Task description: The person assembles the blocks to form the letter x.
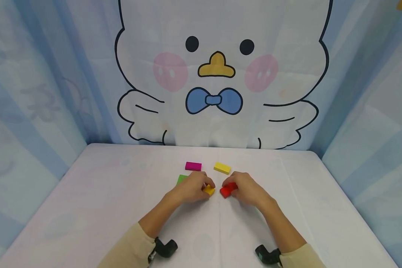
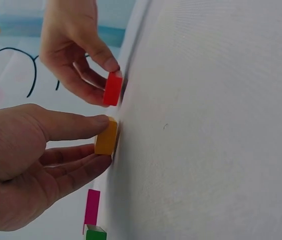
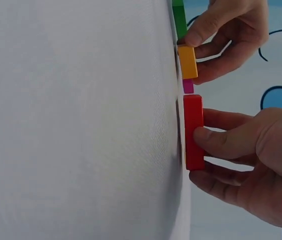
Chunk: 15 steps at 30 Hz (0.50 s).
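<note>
My left hand (image 1: 206, 188) pinches an orange block (image 1: 209, 190) between thumb and fingers, low on the white table (image 1: 87, 208); the left wrist view shows the same orange block (image 2: 106, 137) in my left hand (image 2: 103, 140). A few centimetres to its right, my right hand (image 1: 227, 189) pinches a red block (image 1: 227, 190), seen up close as the red block (image 3: 193, 131) in my right hand (image 3: 201, 150), with the orange block (image 3: 187, 62) beyond. Both blocks rest on or just above the cloth.
A magenta block (image 1: 193, 166) and a yellow block (image 1: 222, 168) lie just behind the hands. A green block (image 1: 181, 179) sits partly hidden behind the left hand. A curtain with a cartoon bird (image 1: 217, 74) closes the table's back and sides.
</note>
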Tool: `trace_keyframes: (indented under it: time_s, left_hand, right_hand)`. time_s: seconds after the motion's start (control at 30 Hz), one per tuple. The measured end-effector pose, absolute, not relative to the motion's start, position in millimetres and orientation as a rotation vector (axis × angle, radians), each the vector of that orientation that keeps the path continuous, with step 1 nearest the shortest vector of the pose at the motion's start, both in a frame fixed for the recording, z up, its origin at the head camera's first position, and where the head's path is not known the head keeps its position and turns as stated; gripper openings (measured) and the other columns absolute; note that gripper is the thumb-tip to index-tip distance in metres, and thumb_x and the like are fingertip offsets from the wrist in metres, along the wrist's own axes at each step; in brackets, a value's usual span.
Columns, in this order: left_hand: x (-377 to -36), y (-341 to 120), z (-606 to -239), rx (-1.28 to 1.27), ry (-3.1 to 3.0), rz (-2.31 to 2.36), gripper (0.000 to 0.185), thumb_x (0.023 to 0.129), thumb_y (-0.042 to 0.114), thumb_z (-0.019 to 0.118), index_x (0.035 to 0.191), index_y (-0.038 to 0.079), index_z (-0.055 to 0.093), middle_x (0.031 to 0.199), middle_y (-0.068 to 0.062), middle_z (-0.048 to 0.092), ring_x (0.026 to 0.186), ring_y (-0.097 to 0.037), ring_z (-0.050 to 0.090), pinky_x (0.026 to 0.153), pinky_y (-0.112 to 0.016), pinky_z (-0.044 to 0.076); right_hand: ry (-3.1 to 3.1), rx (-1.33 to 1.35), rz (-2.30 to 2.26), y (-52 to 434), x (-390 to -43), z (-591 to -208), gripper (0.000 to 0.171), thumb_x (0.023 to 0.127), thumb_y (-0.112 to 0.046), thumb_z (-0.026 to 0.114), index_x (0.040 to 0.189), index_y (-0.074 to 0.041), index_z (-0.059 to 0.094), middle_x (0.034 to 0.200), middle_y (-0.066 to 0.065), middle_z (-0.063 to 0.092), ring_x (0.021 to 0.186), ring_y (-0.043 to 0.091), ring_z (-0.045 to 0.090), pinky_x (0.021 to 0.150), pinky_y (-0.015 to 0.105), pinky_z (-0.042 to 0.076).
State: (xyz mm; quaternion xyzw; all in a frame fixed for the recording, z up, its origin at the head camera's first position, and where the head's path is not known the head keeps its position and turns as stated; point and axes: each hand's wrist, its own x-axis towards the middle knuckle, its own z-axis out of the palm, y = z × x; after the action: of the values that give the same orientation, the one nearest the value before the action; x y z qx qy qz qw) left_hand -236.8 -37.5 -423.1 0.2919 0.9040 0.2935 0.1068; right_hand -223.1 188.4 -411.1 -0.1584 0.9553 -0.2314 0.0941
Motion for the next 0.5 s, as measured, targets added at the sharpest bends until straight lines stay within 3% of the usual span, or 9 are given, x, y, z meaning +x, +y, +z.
trace_keyframes:
  time_s: [0.5]
  left_hand:
    - [-232.6, -29.7, -423.6, 0.827, 2.640, 0.834, 0.030, 0.089, 0.014, 0.083, 0.119, 0.014, 0.078, 0.101, 0.003, 0.066, 0.092, -0.012, 0.061, 0.078, -0.016, 0.054]
  right_hand:
    - [2.848, -0.491, -0.670, 193.3, -221.2, -406.9, 0.031, 0.088, 0.006, 0.074, 0.112, -0.014, 0.080, 0.110, 0.002, 0.071, 0.107, 0.021, 0.063, 0.099, 0.044, 0.059]
